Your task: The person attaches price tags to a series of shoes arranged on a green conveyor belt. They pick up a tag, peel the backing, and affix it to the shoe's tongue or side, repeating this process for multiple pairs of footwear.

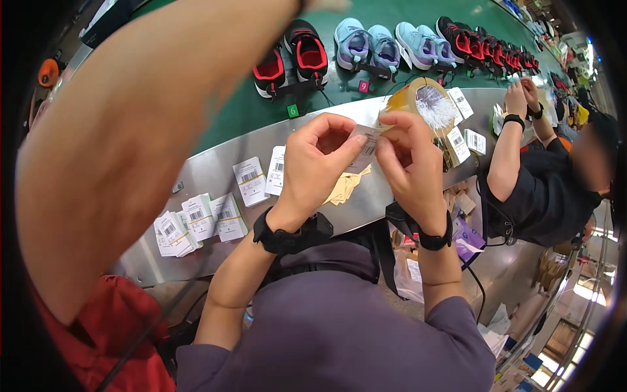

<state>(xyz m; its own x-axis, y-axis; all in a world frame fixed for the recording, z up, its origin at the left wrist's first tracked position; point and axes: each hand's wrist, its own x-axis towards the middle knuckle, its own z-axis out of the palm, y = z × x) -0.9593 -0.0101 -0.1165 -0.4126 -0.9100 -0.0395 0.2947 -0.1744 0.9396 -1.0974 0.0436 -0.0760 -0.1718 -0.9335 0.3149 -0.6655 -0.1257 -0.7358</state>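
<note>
A white barcode tag (367,147) is held up between my two hands above the metal edge of the bench. My left hand (318,157) pinches its left side between thumb and bent fingers. At its upper right corner, the fingers of my right hand (416,160) are closed, and a small pale yellowish edge shows there. Beneath the hands lies a loose pile of small yellow paper slips (347,187). Just behind my right hand stands a wide roll of tape (403,99), with a bundle of thin white strands (436,108) in its middle.
Stacks of barcode tags (250,181) lie on the metal ledge (215,166) at left, more tags (457,145) at right. Black-red shoes (307,55) and light-blue shoes (366,46) line the green belt (241,124). A co-worker's arm (130,144) crosses at left; another person (539,176) works at right.
</note>
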